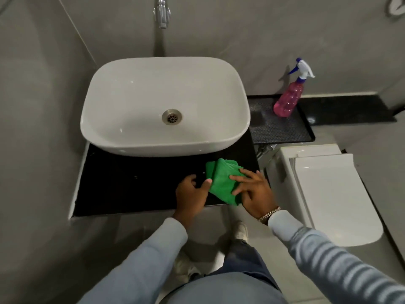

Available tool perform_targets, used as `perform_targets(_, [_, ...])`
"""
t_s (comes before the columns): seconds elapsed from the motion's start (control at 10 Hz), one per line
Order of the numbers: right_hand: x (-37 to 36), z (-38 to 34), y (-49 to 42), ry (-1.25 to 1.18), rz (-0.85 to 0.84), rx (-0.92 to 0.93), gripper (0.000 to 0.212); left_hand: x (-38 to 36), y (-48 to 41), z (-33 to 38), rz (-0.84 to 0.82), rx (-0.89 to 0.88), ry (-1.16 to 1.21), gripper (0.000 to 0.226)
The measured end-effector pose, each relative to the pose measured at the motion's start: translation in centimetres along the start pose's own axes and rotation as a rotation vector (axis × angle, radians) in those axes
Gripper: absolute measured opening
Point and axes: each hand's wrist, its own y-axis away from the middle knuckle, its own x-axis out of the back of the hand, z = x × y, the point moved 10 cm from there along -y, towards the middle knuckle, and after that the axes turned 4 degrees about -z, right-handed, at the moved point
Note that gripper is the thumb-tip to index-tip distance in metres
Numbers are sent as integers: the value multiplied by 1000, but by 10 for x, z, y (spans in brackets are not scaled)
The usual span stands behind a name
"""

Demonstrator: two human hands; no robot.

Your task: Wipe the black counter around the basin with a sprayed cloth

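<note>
A folded green cloth (221, 179) lies on the black counter (131, 183), at its front right, just below the white basin (164, 106). My right hand (255, 191) rests flat on the cloth's right side with fingers spread. The thumb of my left hand (191, 191) touches the cloth's left edge, and the other fingers curl over the counter. A pink spray bottle (289, 98) with a white and blue trigger stands to the right of the basin, away from both hands.
The bottle stands on a black perforated tray (282, 128) beside the basin. A white toilet with its lid shut (328, 194) sits lower right. A chrome tap (162, 13) hangs above the basin. Grey walls close in on the left and at the back.
</note>
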Motion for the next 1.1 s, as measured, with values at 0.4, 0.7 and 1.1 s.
perform_targets(0.4, [44,171,-35,-1323,103,-626,34,-201,-53,99,-309,3,301,26])
perform_targets(0.7, [95,305,-222,-864,140,-570,60,-292,-188,143,-1,236,430,22])
perform_targets(1.1, [118,261,-241,-465,-119,-312,45,-259,-202,226,-44,-16,302,42])
